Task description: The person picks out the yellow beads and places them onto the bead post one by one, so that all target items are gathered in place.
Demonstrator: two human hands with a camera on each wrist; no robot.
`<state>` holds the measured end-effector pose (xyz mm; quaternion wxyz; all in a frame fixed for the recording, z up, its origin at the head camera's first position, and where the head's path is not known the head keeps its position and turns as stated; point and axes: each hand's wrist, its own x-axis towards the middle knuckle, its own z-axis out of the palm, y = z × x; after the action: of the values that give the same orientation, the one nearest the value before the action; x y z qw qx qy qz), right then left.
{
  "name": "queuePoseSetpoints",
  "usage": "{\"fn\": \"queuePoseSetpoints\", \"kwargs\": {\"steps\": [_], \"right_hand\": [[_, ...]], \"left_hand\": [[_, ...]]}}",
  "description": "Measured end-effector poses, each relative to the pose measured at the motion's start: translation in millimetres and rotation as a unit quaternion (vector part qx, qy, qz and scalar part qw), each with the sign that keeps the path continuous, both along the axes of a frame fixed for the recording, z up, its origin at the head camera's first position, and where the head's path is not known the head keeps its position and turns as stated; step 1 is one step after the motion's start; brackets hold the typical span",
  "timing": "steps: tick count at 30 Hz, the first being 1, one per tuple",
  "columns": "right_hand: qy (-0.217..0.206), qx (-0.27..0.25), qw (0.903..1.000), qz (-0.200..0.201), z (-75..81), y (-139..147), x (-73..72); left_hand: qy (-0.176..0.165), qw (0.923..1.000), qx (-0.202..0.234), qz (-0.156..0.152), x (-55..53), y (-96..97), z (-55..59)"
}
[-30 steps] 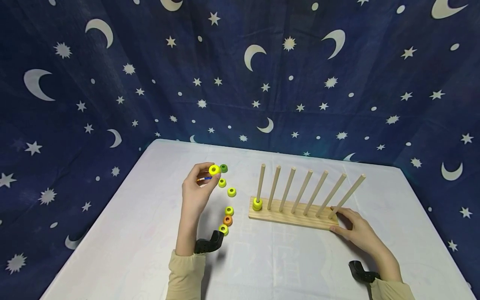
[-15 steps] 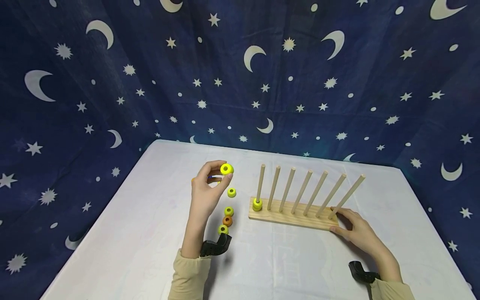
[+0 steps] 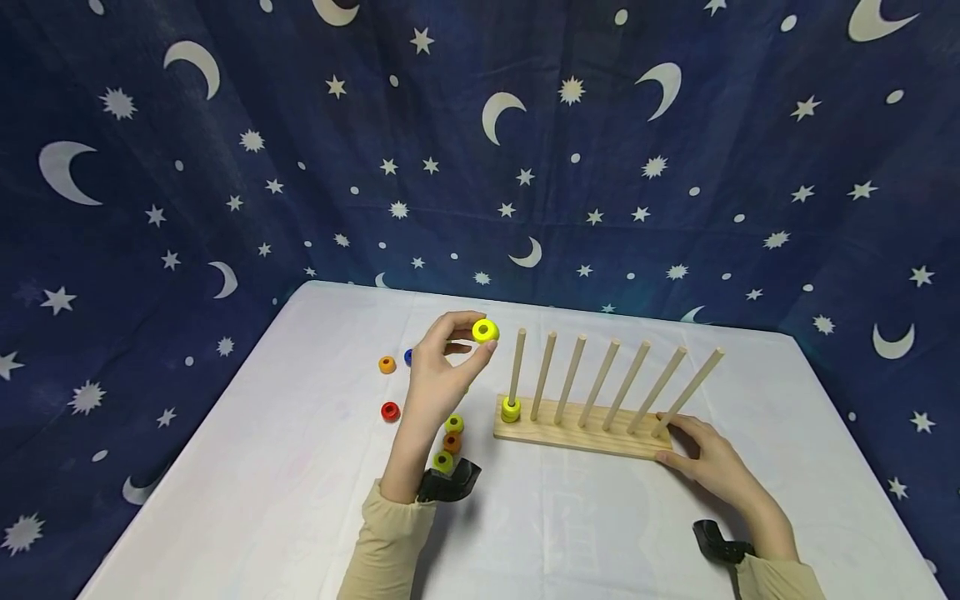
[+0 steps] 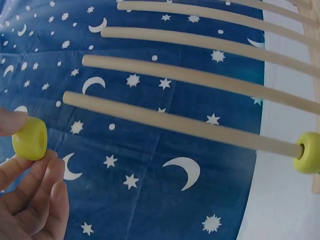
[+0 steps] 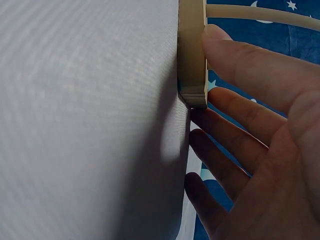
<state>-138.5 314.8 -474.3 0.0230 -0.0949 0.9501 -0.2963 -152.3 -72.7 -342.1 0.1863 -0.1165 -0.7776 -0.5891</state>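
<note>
My left hand [image 3: 441, 375] pinches a yellow bead [image 3: 485, 331] between thumb and fingers, in the air just left of the leftmost peg [image 3: 517, 367]. The left wrist view shows that bead [image 4: 30, 139] level with the peg's tip region but apart from it. The wooden peg board [image 3: 585, 429] lies on the table with a row of several upright pegs. Around the foot of the leftmost peg sits yellow beadwork [image 3: 511, 410]; whether one bead or two, I cannot tell. My right hand [image 3: 712, 462] holds the board's right end, thumb in front, fingers at the back and end.
Left of the board lie loose beads: an orange bead [image 3: 387, 365], a red bead [image 3: 390, 412], a blue bead [image 3: 408, 357] partly hidden, and a short row with yellow and another orange bead [image 3: 452, 442]. A starry blue cloth [image 3: 480, 167] hangs behind the white table [image 3: 585, 525].
My left hand has carried the yellow bead to the right, toward the leftmost peg, uncovering orange, red and blue beads and covering others. My right hand stays at the board's end.
</note>
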Motion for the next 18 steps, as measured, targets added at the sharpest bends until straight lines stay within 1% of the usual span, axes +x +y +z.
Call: {"fn": "queuePoseSetpoints", "kwargs": {"steps": [9, 18], "right_hand": [[0.003, 0.000, 1.0000, -0.004, -1.1, 1, -0.2], [0.001, -0.002, 1.0000, -0.005, -1.9, 1, -0.2]], "left_hand": [[0.002, 0.9997, 0.001, -0.024, -4.5, 14.0, 1.1], [-0.001, 0.9995, -0.001, -0.032, -8.4, 24.1, -0.8]]}}
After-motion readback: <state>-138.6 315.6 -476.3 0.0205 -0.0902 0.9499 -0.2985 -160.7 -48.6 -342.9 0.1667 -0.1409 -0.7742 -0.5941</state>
